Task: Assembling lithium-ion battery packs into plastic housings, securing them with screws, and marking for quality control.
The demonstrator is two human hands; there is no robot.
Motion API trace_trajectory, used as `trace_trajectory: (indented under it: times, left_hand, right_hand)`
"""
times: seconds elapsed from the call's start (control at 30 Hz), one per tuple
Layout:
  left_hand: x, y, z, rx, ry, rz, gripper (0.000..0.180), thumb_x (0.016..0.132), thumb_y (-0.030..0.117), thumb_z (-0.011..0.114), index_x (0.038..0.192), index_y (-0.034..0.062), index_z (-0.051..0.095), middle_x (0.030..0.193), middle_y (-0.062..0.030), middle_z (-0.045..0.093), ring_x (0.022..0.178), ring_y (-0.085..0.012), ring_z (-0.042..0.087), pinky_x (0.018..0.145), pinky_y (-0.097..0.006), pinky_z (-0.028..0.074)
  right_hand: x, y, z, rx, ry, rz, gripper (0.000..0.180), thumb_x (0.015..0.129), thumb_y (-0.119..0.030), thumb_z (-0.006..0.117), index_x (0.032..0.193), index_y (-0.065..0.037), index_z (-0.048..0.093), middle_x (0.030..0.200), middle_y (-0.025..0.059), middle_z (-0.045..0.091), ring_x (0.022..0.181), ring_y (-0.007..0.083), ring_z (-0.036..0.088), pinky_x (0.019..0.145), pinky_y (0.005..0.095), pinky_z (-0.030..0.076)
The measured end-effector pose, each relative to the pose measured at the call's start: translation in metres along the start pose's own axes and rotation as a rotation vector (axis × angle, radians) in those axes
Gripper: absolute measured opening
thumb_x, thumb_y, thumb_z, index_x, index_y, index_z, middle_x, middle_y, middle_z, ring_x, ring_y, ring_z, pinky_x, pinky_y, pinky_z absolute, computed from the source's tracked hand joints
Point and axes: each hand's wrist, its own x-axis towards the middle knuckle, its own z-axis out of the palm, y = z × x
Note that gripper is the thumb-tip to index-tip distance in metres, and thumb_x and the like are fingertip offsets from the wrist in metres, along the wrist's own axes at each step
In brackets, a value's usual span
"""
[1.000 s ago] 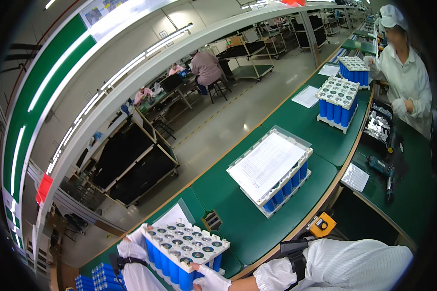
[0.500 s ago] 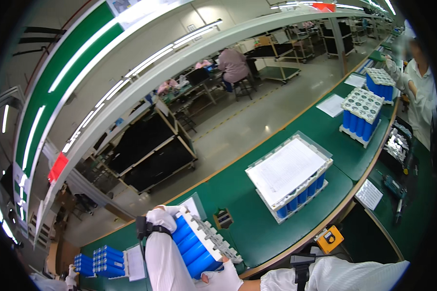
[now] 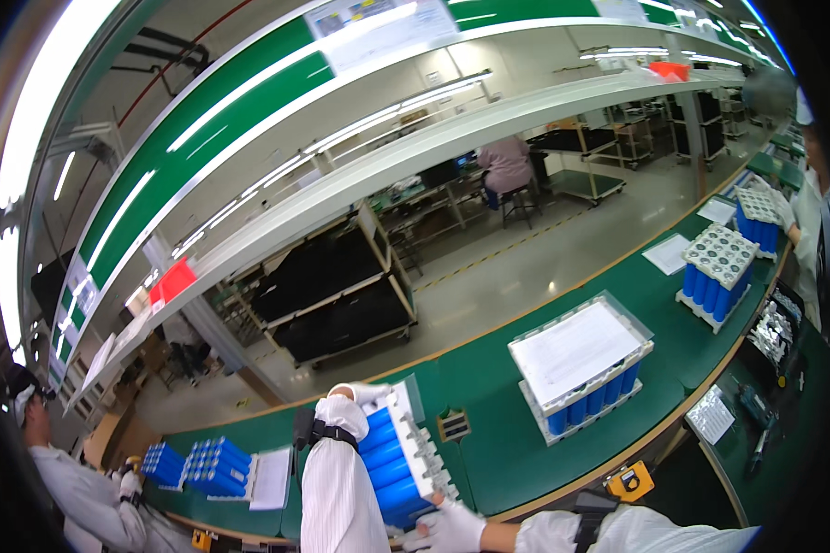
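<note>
A battery pack (image 3: 389, 465) of blue cylindrical cells lies tipped on its side in front of me, its white plastic cell holder (image 3: 421, 450) turned to the right. My left hand (image 3: 360, 396), in a white glove, grips the pack's far end; some of its fingers are hidden behind the pack. At the near end, my right hand (image 3: 450, 527), also gloved with bare fingertips, grasps the holder's lower corner. A clear sheet (image 3: 413, 398) shows just behind the pack.
A paper-topped battery pack (image 3: 576, 364) stands right of me on the green bench (image 3: 489, 461). Further right are two more packs (image 3: 717, 258). Blue cell blocks (image 3: 217, 465) sit at left near a co-worker (image 3: 83, 498). A yellow box (image 3: 629, 481) is at the bench edge, a power drill (image 3: 754, 404) beyond.
The view has swung, so the bench shifts right and the left co-worker shows more. Both my hands still hold the battery pack. At far right, a co-worker's hand now reaches the farthest pack.
</note>
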Motion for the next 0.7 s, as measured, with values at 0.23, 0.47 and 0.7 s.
trace_trajectory:
  times: [0.23,0.47,0.7]
  left_hand:
    - [-0.152,-0.124,0.020,-0.201,0.764,0.154,0.038,0.084,0.035,0.067,0.103,0.0022,0.071,0.091,-0.0141,0.072,0.083,-0.0225,0.068,0.076,-0.033,0.052]
    - [-0.261,-0.301,0.133,0.207,0.488,-0.456,0.039,0.078,0.044,0.063,0.097,0.0129,0.076,0.101,-0.0121,0.072,0.097,-0.0312,0.069,0.091,-0.041,0.053]
    - [-0.234,-0.347,0.233,0.009,0.296,-0.663,0.035,0.076,0.029,0.071,0.101,0.0051,0.074,0.106,-0.0195,0.071,0.097,-0.0343,0.069,0.085,-0.040,0.055]
  right_hand:
    - [-0.088,-0.038,-0.027,-0.506,0.189,-0.349,0.026,0.088,-0.021,0.069,0.085,0.002,0.059,0.115,0.0415,0.058,0.108,0.0477,0.061,0.089,0.0580,0.052]
    - [-0.159,-0.077,-0.052,-1.466,0.995,-0.955,0.012,0.081,-0.006,0.064,0.078,0.004,0.070,0.076,0.0094,0.070,0.062,0.0134,0.061,0.057,0.0288,0.048]
    - [-0.133,-0.075,-0.094,-1.889,1.134,-1.374,0.015,0.076,-0.002,0.069,0.069,0.000,0.056,0.067,0.0139,0.054,0.062,0.0325,0.054,0.060,0.0393,0.044]
